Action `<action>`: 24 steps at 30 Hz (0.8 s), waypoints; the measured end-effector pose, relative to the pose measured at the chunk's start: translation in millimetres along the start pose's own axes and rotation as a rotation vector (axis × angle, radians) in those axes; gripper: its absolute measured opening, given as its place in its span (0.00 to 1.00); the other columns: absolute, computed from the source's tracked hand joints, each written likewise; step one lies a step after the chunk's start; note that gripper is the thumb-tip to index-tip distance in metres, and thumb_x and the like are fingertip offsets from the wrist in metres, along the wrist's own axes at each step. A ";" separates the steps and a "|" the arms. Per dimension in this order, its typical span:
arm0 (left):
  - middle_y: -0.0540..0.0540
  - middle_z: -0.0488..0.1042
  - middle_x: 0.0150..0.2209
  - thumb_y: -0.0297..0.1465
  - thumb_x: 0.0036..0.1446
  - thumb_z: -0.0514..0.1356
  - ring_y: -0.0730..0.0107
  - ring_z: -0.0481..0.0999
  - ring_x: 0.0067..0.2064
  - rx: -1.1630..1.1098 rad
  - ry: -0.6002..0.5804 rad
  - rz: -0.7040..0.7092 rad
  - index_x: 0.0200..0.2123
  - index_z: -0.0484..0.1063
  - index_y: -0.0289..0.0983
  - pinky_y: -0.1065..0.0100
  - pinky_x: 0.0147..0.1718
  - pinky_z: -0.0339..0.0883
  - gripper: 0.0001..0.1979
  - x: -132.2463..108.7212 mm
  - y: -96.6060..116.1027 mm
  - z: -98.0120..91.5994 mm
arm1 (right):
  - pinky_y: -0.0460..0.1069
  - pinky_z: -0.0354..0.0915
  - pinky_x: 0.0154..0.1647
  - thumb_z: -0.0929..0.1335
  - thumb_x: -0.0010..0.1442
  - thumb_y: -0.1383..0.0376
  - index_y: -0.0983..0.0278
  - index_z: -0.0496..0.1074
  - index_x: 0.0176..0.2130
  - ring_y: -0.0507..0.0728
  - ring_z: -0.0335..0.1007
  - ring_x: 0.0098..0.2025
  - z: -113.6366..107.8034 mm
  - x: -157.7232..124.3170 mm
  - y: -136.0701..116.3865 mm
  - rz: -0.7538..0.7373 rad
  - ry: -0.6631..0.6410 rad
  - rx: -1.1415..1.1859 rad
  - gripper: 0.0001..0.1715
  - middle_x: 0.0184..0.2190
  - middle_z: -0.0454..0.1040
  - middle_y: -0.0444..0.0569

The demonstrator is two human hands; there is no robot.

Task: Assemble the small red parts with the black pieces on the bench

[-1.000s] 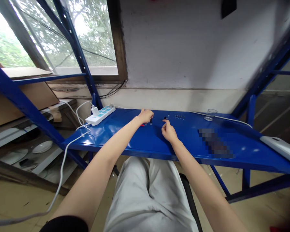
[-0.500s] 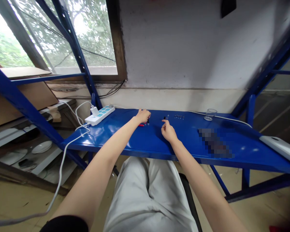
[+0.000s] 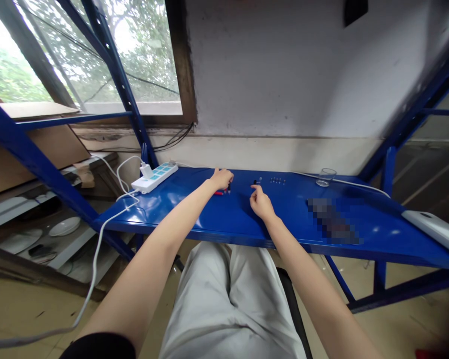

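My left hand (image 3: 221, 178) reaches over the blue table with its fingers curled down, close to a red stick-like piece (image 3: 219, 193) and a small dark piece with a light tip (image 3: 229, 188). What its fingertips grip, if anything, is hidden. To the right, my right hand (image 3: 261, 202) is closed, with its index finger and thumb at a small black piece (image 3: 254, 183). Just beyond lies a tiny clear piece (image 3: 260, 178). Several small metallic pieces (image 3: 277, 181) stand in a row further right.
A white power strip (image 3: 155, 177) with a plug and cable sits at the table's left. On the right are a clear glass (image 3: 325, 177), a blurred-out dark object (image 3: 333, 222) and a white device (image 3: 434, 229). Blue posts (image 3: 388, 169) frame the table (image 3: 284, 209).
Both hands stay almost in place. The left fingers shift very slightly over the red and dark pieces.
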State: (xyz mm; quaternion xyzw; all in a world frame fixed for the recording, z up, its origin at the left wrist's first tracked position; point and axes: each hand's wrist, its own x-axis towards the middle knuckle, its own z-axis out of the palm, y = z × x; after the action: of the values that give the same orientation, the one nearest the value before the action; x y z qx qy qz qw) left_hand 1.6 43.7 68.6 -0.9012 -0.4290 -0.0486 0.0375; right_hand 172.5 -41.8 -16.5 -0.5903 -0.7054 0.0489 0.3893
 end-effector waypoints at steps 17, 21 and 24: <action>0.42 0.73 0.42 0.22 0.49 0.55 0.57 0.66 0.48 0.009 -0.003 -0.003 0.37 0.71 0.36 0.53 0.47 0.51 0.11 -2.1 0.2 -0.6 | 0.48 0.59 0.30 0.56 0.52 0.70 0.68 0.58 0.52 0.57 0.68 0.30 -0.6 0.1 0.3 0.002 0.017 -0.005 0.25 0.30 0.72 0.51; 0.42 0.72 0.46 0.24 0.50 0.56 0.57 0.66 0.50 -0.023 0.058 0.006 0.41 0.70 0.36 0.54 0.48 0.52 0.12 -5.7 2.5 -1.5 | 0.48 0.58 0.28 0.56 0.53 0.70 0.68 0.58 0.52 0.57 0.68 0.29 -1.2 -0.1 0.9 0.017 0.018 -0.013 0.25 0.30 0.72 0.51; 0.42 0.72 0.46 0.25 0.52 0.56 0.58 0.66 0.50 -0.060 0.139 0.019 0.41 0.69 0.37 0.54 0.49 0.52 0.12 -9.5 5.6 0.9 | 0.48 0.58 0.29 0.57 0.52 0.70 0.67 0.58 0.52 0.57 0.68 0.29 -1.9 -0.1 0.2 0.038 0.026 -0.034 0.25 0.30 0.72 0.51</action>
State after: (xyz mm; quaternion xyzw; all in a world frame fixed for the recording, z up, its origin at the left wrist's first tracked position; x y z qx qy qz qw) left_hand 0.1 33.0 66.4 -0.9003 -0.4154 -0.1234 0.0406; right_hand 173.8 -42.5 -15.3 -0.6105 -0.6897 0.0367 0.3875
